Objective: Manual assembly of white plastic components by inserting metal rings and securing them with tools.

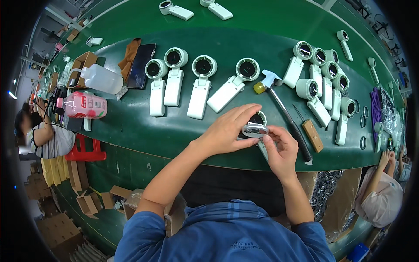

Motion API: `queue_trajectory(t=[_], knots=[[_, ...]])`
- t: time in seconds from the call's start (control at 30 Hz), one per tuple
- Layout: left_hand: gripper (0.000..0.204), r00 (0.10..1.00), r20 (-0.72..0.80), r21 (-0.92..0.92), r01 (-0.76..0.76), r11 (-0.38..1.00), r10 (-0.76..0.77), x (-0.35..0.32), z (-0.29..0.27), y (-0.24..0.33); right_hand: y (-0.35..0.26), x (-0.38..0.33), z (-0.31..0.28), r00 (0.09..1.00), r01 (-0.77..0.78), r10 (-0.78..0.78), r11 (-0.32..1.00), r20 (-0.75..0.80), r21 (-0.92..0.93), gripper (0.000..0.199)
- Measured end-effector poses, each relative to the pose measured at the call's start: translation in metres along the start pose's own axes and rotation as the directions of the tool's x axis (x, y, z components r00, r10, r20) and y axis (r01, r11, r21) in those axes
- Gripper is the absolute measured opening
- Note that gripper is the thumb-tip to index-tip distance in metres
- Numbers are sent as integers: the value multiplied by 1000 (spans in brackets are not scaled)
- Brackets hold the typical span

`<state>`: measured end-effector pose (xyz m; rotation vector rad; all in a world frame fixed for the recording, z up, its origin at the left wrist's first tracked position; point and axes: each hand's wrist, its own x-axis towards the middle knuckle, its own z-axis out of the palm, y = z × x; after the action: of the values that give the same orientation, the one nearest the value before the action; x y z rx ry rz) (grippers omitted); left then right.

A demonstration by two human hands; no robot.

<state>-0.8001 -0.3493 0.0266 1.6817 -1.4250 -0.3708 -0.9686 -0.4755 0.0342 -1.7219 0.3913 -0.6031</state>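
Note:
At the front of the bench, a pale handheld fan [262, 150] with a round dark face lies partly hidden behind my hands. My left hand [229, 130] curls round the left side of its head, thumb below and fingers above. A shiny silver ring [255, 129] is tilted over the fan's round face. My right hand [281, 150] pinches the ring's right edge between thumb and fingers. The left thumb lies close to the ring; whether it touches is hard to see.
Several similar fans [203, 67] lie beyond my hands. To the right are a hammer [288, 114], a wooden-handled awl [312, 135] and loose rings [363, 121]. A squeeze bottle [102, 78], pink drink bottle [85, 105] and tablet [142, 65] occupy the left. Co-workers sit at both sides.

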Motion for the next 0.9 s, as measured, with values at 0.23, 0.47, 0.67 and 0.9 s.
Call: queue_trajectory(t=[0.23,0.47,0.67,0.9], knots=[[80,998,42,-90,44,995,-41,-3,-2,-3,-3,1,0,999,27,-26,1000,36,-15,22],[107,992,47,-289,123,950,-114,-3,2,-8,-4,3,-2,1000,21,-20,998,3,-62,23],[112,972,8,-357,223,907,-236,-3,5,0,-30,41,13,933,226,-333,837,-136,-498,36],[68,869,-33,-104,488,867,-494,-17,-22,41,-15,85,54,942,325,-186,707,278,-628,36]])
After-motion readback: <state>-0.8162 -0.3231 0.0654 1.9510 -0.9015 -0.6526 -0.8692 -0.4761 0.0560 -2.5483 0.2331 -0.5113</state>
